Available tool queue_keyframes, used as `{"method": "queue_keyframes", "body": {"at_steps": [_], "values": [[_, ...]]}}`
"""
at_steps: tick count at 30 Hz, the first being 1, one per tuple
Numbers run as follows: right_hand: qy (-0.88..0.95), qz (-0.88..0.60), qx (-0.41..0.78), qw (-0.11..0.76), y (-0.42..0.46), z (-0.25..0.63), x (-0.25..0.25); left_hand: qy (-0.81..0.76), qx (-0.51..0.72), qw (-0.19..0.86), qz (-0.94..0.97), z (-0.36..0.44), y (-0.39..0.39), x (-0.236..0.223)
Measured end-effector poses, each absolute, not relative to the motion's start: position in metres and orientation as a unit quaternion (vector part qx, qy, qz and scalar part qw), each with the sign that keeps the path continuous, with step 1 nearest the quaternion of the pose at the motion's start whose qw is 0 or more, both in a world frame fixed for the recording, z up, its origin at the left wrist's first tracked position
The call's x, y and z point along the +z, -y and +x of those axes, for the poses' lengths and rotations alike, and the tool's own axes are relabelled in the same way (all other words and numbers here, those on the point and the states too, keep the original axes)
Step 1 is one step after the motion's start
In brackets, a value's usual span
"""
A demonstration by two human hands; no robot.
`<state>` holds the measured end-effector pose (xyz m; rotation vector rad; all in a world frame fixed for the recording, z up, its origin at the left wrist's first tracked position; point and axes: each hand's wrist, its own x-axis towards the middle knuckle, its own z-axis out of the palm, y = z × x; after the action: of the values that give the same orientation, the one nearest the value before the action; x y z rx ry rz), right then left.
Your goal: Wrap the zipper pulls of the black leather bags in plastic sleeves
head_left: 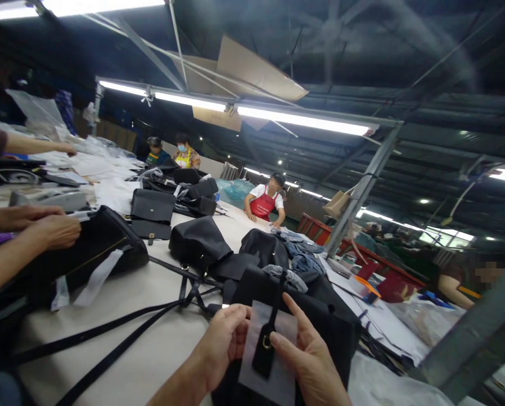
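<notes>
A black handbag [320,316] lies in front of me on the pale table [150,316]. Over its front hangs a black strap tab [264,352] with a small gold ring, backed by a sheet of thin white paper [273,372]. My left hand [222,347] pinches the left edge of that paper beside the tab. My right hand [309,358] holds the paper's right side, its thumb pressed next to the tab and its forefinger stretched up along the bag.
Long black straps [121,332] trail across the table. More black bags [199,239] sit further back. A co-worker's hands [53,225] work on a black bag [91,254] at the left. Other people stand at the far end. A slanted metal post [362,192] rises at the right.
</notes>
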<state>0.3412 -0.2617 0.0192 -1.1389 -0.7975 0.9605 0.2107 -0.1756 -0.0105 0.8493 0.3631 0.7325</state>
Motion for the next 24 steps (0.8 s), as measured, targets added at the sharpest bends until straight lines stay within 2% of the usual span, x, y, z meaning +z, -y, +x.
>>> {"method": "queue_keyframes", "body": {"at_steps": [5,14,20,24], "values": [[0.359,-0.5,0.439,0.655,0.265,0.343,0.022,-0.157,0.292,0.875,0.353,0.213,0.172,-0.017],[0.37,-0.526,0.451,0.619,0.263,0.351,0.017,-0.138,0.299,0.89,0.315,0.216,0.189,-0.011],[0.388,-0.539,0.426,0.614,0.257,0.352,0.015,-0.159,0.405,0.812,0.39,0.219,0.2,-0.014],[0.396,-0.541,0.439,0.598,0.253,0.354,0.024,-0.159,0.428,0.794,0.402,0.218,0.198,-0.01]]}}
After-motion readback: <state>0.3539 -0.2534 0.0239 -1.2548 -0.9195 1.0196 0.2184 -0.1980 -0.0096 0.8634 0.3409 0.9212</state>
